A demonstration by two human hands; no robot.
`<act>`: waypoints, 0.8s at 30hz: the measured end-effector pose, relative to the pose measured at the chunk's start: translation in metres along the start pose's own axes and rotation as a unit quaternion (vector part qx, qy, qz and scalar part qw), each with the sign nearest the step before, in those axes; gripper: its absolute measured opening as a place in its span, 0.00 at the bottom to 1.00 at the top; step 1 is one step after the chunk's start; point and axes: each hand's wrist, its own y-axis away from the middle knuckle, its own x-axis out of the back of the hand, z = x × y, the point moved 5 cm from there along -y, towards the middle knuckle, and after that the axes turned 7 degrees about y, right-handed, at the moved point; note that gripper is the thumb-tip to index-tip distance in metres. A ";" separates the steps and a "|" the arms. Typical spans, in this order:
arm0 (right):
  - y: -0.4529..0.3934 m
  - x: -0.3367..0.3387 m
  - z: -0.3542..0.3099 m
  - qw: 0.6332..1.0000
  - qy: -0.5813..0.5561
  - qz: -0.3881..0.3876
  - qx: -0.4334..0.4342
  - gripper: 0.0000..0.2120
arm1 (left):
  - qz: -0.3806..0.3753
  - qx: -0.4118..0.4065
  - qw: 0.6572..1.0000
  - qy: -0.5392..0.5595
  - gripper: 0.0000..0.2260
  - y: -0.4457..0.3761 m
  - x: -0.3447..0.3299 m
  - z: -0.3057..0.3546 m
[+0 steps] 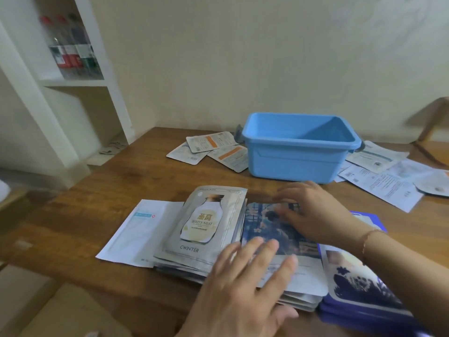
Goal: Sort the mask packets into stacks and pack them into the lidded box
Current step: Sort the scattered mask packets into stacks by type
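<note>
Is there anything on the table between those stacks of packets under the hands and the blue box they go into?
Nothing visible. Bare table lies between the stacks and the blue box, which is open with no lid on. Loose packets lie beside it.

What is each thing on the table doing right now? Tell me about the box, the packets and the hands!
Blue box: open, no lid on, looks empty.
Bird's nest stack: piled flat, untouched.
Blue picture stack: flat, both hands on it.
Purple stack: piled at the right edge.
White packet: flat, partly tucked under the bird's nest stack.
Loose packets: scattered, unsorted.
Left hand: open, fingers spread.
Right hand: open, pressing flat.
</note>
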 end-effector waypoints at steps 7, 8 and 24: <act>0.027 -0.018 -0.018 0.989 0.098 -0.093 0.064 0.40 | -0.138 -0.008 0.990 0.017 0.24 0.003 -0.023 0.005; 0.028 -0.020 -0.017 0.989 0.093 -0.099 0.063 0.42 | -0.142 -0.010 0.990 0.014 0.24 0.004 -0.025 0.004; 0.034 -0.020 -0.014 0.983 0.120 -0.119 0.066 0.40 | -0.111 0.013 0.994 0.012 0.19 0.018 -0.037 0.010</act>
